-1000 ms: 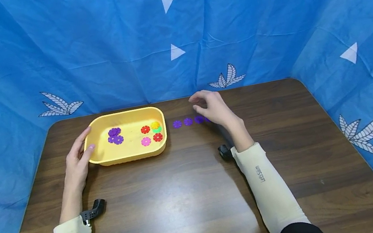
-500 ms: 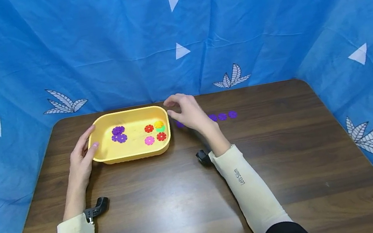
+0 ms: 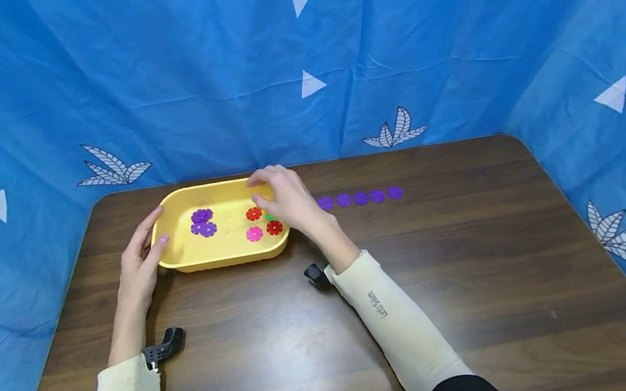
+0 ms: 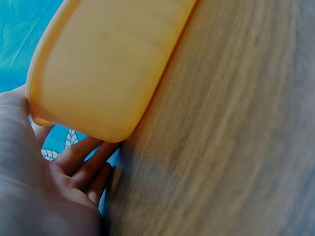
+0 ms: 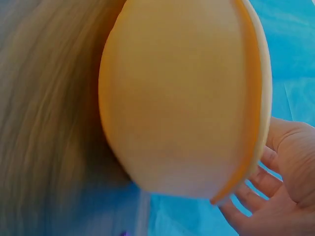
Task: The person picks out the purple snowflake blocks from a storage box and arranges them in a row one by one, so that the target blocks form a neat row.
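A yellow plastic tray (image 3: 224,263) stands at the back left of the table. My left hand (image 3: 136,268) holds its left end, thumb over the rim and fingers along the outer side. My right hand (image 3: 289,201) reaches over the tray's right end, its fingers loosely bent with nothing seen between them. Near it in the tray lie a red flower-shaped disc (image 3: 253,213), another red disc (image 3: 274,227), a pink disc (image 3: 254,234) and a partly covered green disc (image 3: 269,217). A cluster of purple discs (image 3: 203,223) sits in the tray's left half.
Several purple flower discs (image 3: 360,198) form a row on the wooden table (image 3: 288,339), right of the tray. A blue cloth (image 3: 237,48) with white triangles and leaf prints hangs behind and beside the table.
My right hand has moved left from the row of purple discs to above the tray's right end, uncovering the row and hiding the yellow disc. My left hand stays on the tray.
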Demonstrator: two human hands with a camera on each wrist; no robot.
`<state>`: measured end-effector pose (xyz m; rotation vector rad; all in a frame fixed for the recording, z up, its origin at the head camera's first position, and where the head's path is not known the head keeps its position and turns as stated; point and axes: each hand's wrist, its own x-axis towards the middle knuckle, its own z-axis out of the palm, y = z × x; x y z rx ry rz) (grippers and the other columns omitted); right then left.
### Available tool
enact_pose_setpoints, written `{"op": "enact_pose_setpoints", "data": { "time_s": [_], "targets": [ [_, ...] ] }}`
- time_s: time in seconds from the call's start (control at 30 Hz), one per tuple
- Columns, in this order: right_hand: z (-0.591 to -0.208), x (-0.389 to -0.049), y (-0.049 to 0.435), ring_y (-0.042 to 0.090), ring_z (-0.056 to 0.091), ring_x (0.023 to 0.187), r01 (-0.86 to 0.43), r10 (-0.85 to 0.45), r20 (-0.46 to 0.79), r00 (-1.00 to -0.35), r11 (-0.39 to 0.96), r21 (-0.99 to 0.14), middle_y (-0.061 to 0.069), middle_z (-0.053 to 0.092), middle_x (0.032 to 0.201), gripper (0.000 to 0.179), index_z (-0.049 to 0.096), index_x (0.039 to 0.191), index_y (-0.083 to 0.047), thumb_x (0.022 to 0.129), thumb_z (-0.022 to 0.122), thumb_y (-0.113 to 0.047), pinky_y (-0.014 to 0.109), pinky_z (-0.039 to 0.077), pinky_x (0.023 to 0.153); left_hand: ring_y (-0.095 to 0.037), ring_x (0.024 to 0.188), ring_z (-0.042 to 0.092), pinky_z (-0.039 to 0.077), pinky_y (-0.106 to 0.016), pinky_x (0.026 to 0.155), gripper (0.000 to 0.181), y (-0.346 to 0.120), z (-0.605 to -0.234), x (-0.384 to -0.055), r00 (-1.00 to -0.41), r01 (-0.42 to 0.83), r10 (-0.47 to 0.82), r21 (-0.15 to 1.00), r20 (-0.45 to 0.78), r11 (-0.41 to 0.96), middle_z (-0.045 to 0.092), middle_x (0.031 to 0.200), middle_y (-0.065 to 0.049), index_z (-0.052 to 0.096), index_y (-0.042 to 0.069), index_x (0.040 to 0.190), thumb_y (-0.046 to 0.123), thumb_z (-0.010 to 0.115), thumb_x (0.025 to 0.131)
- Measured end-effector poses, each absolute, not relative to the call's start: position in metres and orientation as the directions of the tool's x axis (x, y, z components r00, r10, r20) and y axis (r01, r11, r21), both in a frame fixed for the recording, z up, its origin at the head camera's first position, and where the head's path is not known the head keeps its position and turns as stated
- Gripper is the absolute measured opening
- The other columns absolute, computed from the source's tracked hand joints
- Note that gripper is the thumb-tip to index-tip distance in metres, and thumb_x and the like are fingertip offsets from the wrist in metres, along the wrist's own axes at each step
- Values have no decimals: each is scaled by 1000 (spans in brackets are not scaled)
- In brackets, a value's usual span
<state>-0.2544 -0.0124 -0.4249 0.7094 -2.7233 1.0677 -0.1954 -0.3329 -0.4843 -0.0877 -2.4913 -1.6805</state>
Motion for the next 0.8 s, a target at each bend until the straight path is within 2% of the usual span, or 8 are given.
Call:
{"op": "enact_pose_setpoints", "data": {
  "time_s": [0.17,0.33,0.53,0.8],
  "targets": [
    [-428,-253,-35,18,64,116,-484,-410,265,-873,657,-578,3,74,120,26,75,123,-10,98,76,-17,30,51,102,-15,137,52,45,-5,95,55,-333,-485,-194,-989,127,-30,922,148,367,43,167,-8,45,25,162,18,57,109],
    [-432,-251,-64,18,62,124,-498,-464,208,-861,689,-527,1,72,128,30,74,128,-12,99,75,-20,29,49,106,-16,135,53,46,-5,95,54,-333,-486,-194,-985,150,-27,919,171,364,45,165,-10,47,24,161,15,58,108],
    [-436,-249,-90,19,62,125,-546,-557,159,-815,647,-532,2,73,131,35,73,130,-11,96,78,-17,27,46,110,-16,136,53,45,-5,97,55,-333,-488,-197,-983,163,-18,916,182,366,45,165,-11,46,21,161,13,57,108],
    [-444,-250,-101,21,62,125,-601,-651,70,-756,647,-470,2,74,132,40,72,136,-11,97,77,-18,30,44,114,-19,134,53,45,-5,96,53,-328,-473,-190,-985,152,-25,924,172,352,44,165,-14,46,17,161,14,57,108]
  ]
}}
